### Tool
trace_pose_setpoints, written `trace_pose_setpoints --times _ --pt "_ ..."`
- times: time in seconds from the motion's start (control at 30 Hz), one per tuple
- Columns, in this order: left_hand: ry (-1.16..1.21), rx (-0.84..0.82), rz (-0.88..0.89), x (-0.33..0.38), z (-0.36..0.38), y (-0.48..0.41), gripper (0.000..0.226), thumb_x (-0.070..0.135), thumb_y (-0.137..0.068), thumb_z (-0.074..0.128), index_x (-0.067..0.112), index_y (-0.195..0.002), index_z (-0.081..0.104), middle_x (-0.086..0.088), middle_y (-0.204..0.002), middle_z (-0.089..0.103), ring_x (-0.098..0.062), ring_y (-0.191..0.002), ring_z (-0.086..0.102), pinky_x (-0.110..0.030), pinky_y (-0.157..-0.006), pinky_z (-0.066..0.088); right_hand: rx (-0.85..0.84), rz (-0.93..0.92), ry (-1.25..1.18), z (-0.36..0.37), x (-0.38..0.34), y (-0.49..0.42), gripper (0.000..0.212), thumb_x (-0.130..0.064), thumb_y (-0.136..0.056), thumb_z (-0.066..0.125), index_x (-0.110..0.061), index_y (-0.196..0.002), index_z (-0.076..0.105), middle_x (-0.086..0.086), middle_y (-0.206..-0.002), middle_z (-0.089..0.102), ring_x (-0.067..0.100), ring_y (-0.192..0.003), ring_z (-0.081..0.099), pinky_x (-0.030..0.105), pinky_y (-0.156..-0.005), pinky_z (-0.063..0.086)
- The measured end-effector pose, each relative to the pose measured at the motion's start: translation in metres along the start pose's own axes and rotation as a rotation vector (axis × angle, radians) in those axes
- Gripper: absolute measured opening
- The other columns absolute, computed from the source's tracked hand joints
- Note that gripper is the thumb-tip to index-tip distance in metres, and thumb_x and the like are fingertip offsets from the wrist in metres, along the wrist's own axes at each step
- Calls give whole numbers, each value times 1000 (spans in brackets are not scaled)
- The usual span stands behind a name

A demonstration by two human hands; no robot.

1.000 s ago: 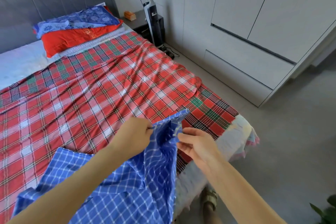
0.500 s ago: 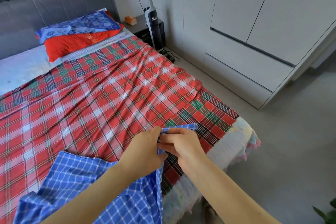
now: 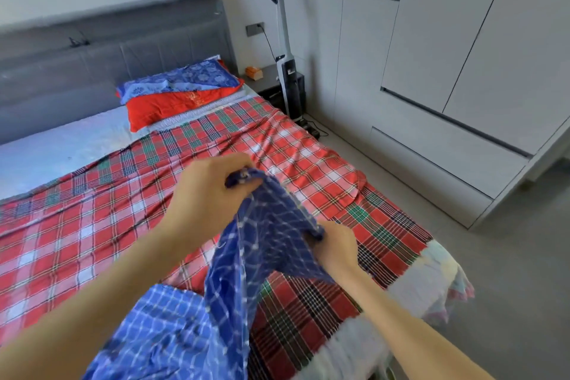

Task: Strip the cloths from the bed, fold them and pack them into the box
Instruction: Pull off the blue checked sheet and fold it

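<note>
A blue checked cloth (image 3: 234, 281) hangs lifted above the bed, its lower part bunched at the near edge. My left hand (image 3: 209, 194) grips its top corner, raised over the middle of the bed. My right hand (image 3: 336, 247) pinches the cloth's edge lower and to the right. Under both lies a red plaid cloth (image 3: 92, 225) spread flat over the bed (image 3: 55, 151). No box is in view.
A red pillow with a blue patterned one on top (image 3: 182, 92) lies by the grey headboard (image 3: 92, 68). An upright vacuum (image 3: 288, 71) and nightstand (image 3: 271, 80) stand right of the bed. White wardrobes (image 3: 462, 71) line the right wall, with grey floor (image 3: 509, 287) between.
Both hands met at the blue cloth's corner, then lifted it. Now the left hand is higher and the right has slid down along the edge. The view tilted up.
</note>
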State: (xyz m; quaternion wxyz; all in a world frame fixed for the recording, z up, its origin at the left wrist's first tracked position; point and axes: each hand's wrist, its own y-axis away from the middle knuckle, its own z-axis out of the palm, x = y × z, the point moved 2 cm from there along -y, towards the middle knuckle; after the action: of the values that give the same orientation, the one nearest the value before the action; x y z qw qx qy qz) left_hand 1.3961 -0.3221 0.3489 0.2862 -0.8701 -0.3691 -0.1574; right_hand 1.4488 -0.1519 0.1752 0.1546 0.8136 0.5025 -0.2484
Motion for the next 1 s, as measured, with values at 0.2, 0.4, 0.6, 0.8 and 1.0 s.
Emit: trace_pose_setpoints --times 0.2,0.4,0.6,0.8,1.0 --pt "-126 392 -9 -8 -115 -63 18 16 -85 65 17 -72 53 1 -56 48 -9 -56 37 -22 -53 28 102 156 38 -39 -3 -24 34 -28 -94 51 -19 -61 49 -8 -53 44 11 -47 44 23 -41 27" --pt "-232 695 -47 -26 -254 -90 17 20 -84 61 3 -85 63 -11 -74 53 -23 -73 49 -30 -61 32 245 -15 82 -123 -54 -83 23 -33 -87 59 -15 -72 65 3 -72 64 30 -82 65 31 -64 43" --pt "-231 967 -138 -33 -386 -74 12 20 -86 60 9 -83 62 -8 -65 48 -23 -57 44 -16 -50 34 612 -238 -185 -258 -188 -134 18 -22 -90 57 -12 -77 64 5 -73 57 27 -71 55 30 -57 32" --pt "73 993 -280 -67 -464 -43 16 14 -86 64 6 -100 63 -11 -76 54 -18 -60 49 -14 -39 46 631 -414 -737 -357 -309 -144 24 -14 -89 57 -10 -66 57 10 -69 55 23 -59 47 26 -51 31" --pt "240 904 -409 -107 -484 -13 24 18 -84 69 11 -107 63 -12 -96 59 -24 -81 56 -24 -55 53 347 -500 -835 -393 -352 -150 11 -6 -88 61 0 -80 59 13 -74 51 17 -50 36 27 -45 28"
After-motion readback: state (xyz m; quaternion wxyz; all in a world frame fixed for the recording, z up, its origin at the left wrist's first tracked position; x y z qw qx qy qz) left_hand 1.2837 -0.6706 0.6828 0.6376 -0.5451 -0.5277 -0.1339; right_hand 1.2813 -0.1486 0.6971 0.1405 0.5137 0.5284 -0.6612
